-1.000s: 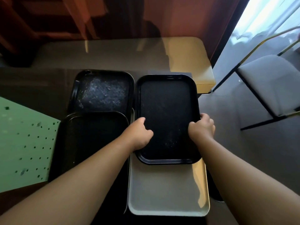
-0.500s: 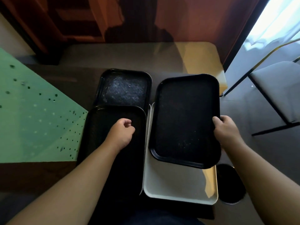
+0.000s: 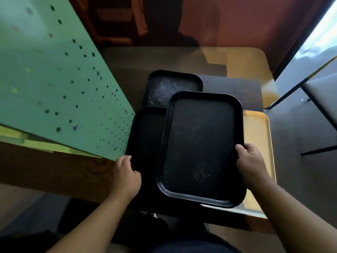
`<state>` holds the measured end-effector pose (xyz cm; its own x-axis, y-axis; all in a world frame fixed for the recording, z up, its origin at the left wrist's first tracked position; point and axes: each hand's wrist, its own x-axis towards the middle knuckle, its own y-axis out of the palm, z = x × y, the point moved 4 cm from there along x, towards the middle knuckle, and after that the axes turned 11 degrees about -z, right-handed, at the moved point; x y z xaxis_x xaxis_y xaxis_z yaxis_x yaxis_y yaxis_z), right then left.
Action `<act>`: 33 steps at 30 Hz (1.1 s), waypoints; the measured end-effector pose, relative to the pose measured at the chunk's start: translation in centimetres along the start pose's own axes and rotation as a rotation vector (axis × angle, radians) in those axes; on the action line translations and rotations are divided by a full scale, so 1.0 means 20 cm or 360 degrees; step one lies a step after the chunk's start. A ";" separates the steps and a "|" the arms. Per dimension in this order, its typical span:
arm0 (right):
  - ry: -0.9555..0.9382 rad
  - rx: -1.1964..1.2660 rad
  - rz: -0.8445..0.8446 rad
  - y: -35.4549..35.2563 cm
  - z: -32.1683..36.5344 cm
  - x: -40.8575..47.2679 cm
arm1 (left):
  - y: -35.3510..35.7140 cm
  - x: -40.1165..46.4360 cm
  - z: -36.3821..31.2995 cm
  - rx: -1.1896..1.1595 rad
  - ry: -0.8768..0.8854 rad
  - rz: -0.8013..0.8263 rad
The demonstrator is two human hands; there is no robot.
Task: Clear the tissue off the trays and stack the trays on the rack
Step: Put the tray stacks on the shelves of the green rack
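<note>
Right hand (image 3: 250, 162) fingers curled over right rim of top tray (image 3: 200, 148), left hand (image 3: 125, 175) fingers loosely bent touching left edge of lower tray (image 3: 144, 143), yellow tray (image 3: 259, 136) beneath right fingers

A reddish-brown wall (image 3: 246, 24) is being lit softly by daylight entering through a bright window (image 3: 326, 30) at the upper right. A dark table (image 3: 235, 88) with a yellow end (image 3: 246, 63) is being seen beneath it, a green perforated panel (image 3: 51, 79) is standing at left, and a grey-cushioned chair (image 3: 321, 95) is being caught on grey floor (image 3: 299, 128).
</note>
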<state>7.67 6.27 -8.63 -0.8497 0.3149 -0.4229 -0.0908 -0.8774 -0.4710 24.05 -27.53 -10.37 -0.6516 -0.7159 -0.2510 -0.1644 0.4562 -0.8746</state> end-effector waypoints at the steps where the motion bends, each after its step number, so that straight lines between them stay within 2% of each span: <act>1: -0.0002 -0.0003 0.0017 0.06 -0.01 -0.04 | 0.00 0.00 0.02 -0.0023 0.0031 0.0027; 12: -0.0015 -0.0066 0.0092 0.45 -0.05 -0.31 | -0.07 0.02 0.09 -0.0264 0.0018 0.0289; 20: -0.0046 -0.0265 -0.0008 0.52 -0.09 -0.40 | -0.08 -0.03 0.10 -0.0237 0.0047 0.0359; 23: 0.0003 -0.0300 0.0062 0.54 -0.20 -0.33 | -0.09 -0.05 0.10 -0.0190 0.0074 0.0401; 26: 0.0029 -0.0381 0.0080 0.53 -0.11 -0.42 | -0.10 -0.05 0.10 -0.0148 0.0102 0.0430; 30: 0.0107 -0.0418 0.0157 0.56 -0.15 -0.42 | -0.14 -0.05 0.09 -0.0193 0.0034 0.0415; 33: 0.0215 -0.0342 0.0115 0.54 -0.09 -0.47 | -0.16 -0.03 0.09 -0.0302 -0.0124 0.0386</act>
<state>15.59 -5.56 -11.16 -0.7717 0.3124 -0.5539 0.0921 -0.8070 -0.5834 26.25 -29.42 -8.19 -0.6313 -0.6092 -0.4799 -0.1512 0.7036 -0.6943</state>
